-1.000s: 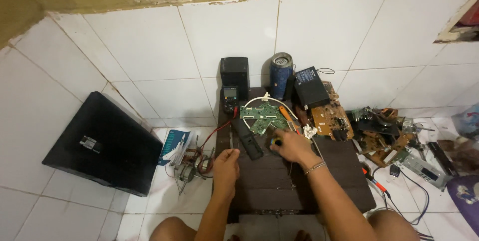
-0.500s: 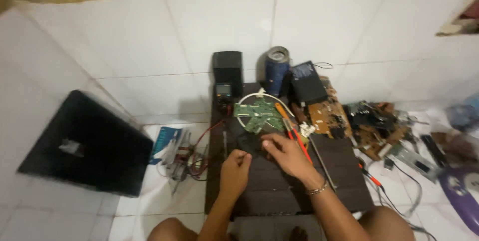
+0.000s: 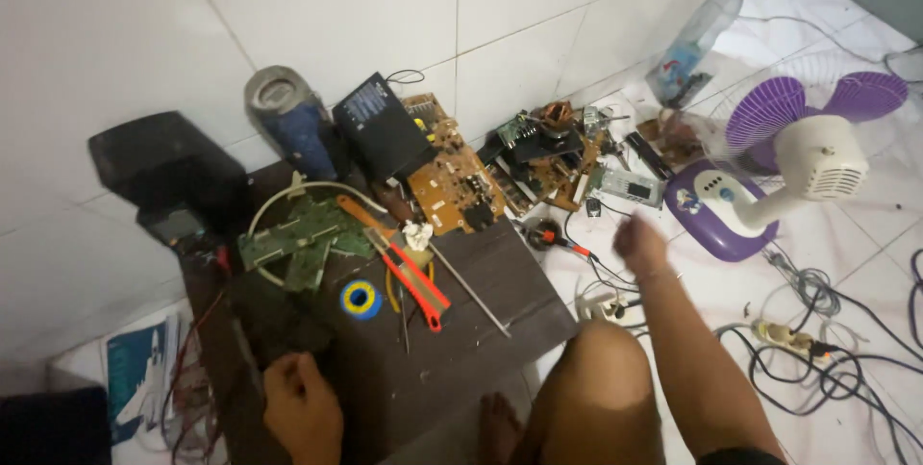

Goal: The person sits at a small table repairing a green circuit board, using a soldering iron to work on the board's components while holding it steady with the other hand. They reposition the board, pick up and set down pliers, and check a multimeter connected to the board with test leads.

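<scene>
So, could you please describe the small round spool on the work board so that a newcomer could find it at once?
Start at the dark wooden board on the white tiled floor. Just below the green circuit board and left of the red-handled utility knife lies the spool. It is the only ring-shaped item there, blue outside and yellow inside.

- My left hand (image 3: 303,407) rests on the dark wooden counter (image 3: 481,321), closed around a thin dark tool (image 3: 248,359).
- My right hand (image 3: 639,244) hovers blurred above the tiled floor (image 3: 865,263), near the loose circuit boards (image 3: 538,152).
- A green board (image 3: 298,234), blue solder reel (image 3: 361,299) and red cutter (image 3: 409,268) lie ahead.
- A purple fan (image 3: 798,152) stands to the right.
</scene>
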